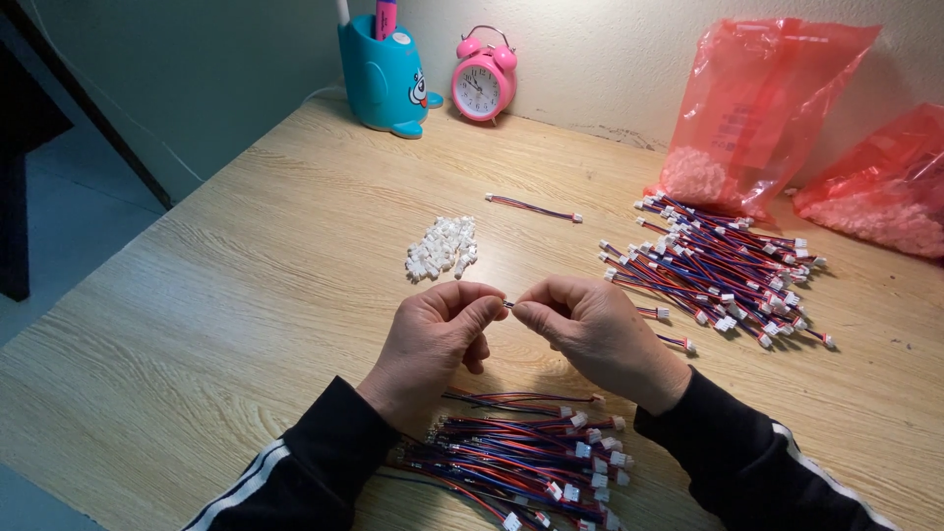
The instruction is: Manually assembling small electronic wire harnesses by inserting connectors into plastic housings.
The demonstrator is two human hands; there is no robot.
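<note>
My left hand [438,339] and my right hand [600,334] meet over the middle of the wooden table [246,295], fingertips pinched together on a small wire-and-connector piece [509,304] that is mostly hidden. A heap of small white connectors [442,248] lies just beyond my left hand. A bundle of red-and-blue wires with white plugs [531,457] lies under my wrists at the near edge. A larger pile of the same wires [723,265] lies to the right of my right hand.
One single wire [533,207] lies apart behind the connectors. Two pink plastic bags with white parts [752,118] [880,182] lean on the wall at right. A blue pen holder [385,74] and a pink alarm clock [483,79] stand at the back.
</note>
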